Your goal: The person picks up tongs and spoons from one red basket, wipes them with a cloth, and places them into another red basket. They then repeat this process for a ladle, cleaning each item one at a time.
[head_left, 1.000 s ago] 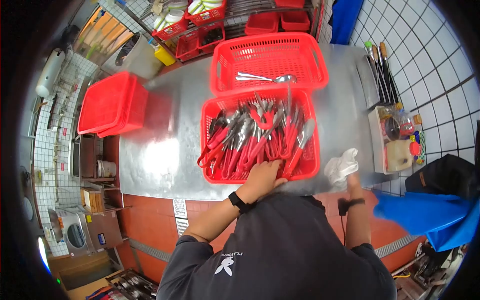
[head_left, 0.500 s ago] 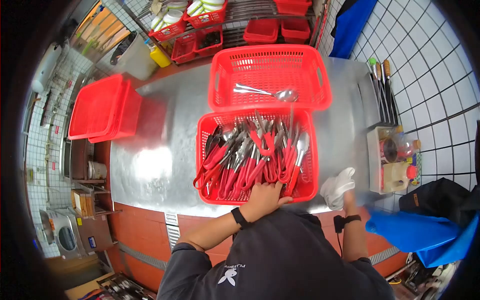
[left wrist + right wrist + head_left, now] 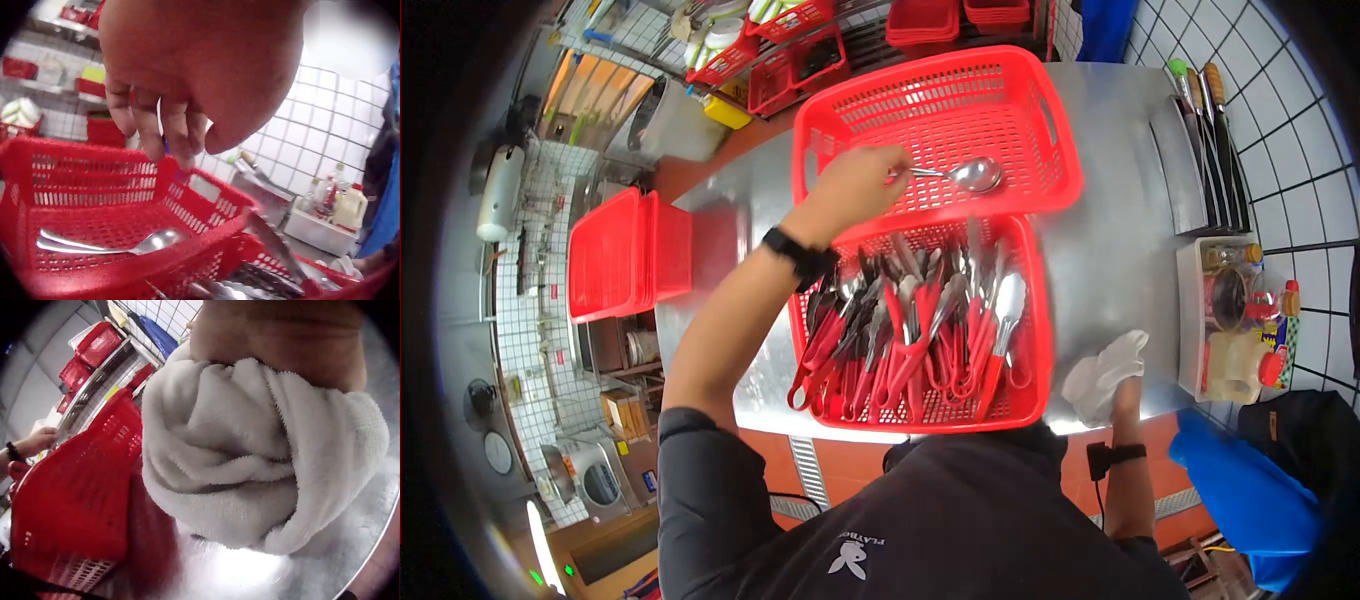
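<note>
My left hand [image 3: 855, 190] is over the far red basket [image 3: 1055, 190], just above the handles of the metal spoons [image 3: 977, 175]. In the left wrist view its fingers [image 3: 150, 134] hang loosely bent with nothing between them, and the spoons [image 3: 153, 242] lie side by side on the basket floor below. The near red basket [image 3: 1040, 330] is full of tongs [image 3: 920, 340] with red handles and metal tips. At the table's right front, my right hand [image 3: 1128, 395] holds a bunched white cloth [image 3: 1100, 380]; the cloth hides its fingers in the right wrist view.
Stacked red baskets [image 3: 605, 255] stand at the table's left. A white bin of bottles [image 3: 1190, 330] and a metal rack [image 3: 1180, 165] of long-handled tools line the tiled wall at right. Shelves with more red baskets [image 3: 920, 25] are behind the metal table [image 3: 1105, 250].
My left hand has moved from the tongs at the near basket's front side up over the spoons in the far basket. The right hand stays with the cloth. The head view has shifted slightly.
</note>
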Tool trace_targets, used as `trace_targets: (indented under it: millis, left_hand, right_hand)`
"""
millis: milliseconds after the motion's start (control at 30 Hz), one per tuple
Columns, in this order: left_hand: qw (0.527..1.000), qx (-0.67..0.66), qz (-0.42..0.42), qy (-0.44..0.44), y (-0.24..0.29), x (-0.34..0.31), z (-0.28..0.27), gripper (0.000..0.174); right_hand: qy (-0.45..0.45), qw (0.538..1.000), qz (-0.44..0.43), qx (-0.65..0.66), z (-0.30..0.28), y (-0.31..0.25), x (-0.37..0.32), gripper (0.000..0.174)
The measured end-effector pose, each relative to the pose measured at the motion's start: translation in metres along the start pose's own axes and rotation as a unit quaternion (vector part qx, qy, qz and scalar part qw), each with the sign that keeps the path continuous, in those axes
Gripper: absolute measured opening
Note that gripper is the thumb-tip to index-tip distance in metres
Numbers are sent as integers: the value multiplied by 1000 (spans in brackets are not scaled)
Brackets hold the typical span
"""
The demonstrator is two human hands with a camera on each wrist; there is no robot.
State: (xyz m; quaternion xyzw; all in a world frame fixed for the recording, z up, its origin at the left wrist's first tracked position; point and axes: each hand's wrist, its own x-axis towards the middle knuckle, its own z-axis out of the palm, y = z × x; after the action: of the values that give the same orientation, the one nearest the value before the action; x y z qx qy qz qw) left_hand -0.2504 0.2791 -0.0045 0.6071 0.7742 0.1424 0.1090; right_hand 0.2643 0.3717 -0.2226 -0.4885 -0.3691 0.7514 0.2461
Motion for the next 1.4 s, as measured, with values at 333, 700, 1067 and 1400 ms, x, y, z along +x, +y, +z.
trace_targets:
  millis: [333,700,1067,1400]
  left_hand:
    - [921,307,12,-239,-108,98,134,22]
    - [908,354,-15,-225,-118,95,156,17]
    - [912,284,-13,-294,-117,80,115,21]
    - [947,242,-142,-159,-101,29,40,30]
  right_hand:
    - [38,999,1,12,-16,4,4,47]
    - [73,969,74,222,-100,129,36,44]
    - [68,996,14,53,7,-8,-5,42]
    - [26,999,-45,-9,-8,6,-7,40]
